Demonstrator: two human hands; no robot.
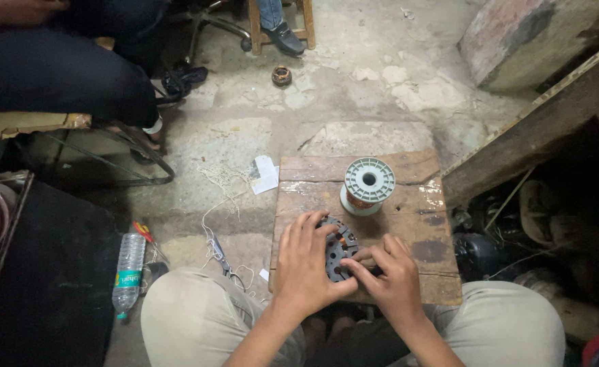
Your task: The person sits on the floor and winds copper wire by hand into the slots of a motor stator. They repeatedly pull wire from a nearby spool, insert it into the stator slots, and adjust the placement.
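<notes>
At the near edge of the wooden board [422,204], a dark round motor stator [338,250] with copper windings is held between 2 hands. The left hand [307,266] is laid over the stator's left side, fingers spread and curved around its rim, thumb tucked under toward the middle, so it is clasped on the part. The right hand [391,275] is set just to the right of it, fingers drawn together and pinched at the stator's lower right edge; whether a strand of wire is gripped there cannot be told. The stator is seen lying flat, its open bore facing up, directly between the 2 hands, with the left hand covering more of it. Farther back, near the board's middle, a pale plastic spool [367,185] of copper wire is stood upright, well apart from the fingers. Off the board's left edge, on the stone floor, loose white string [219,187], scraps of paper [265,174] and a plastic water bottle [129,270] are scattered. The legs of another seated person [61,75] are visible at the far left.
</notes>
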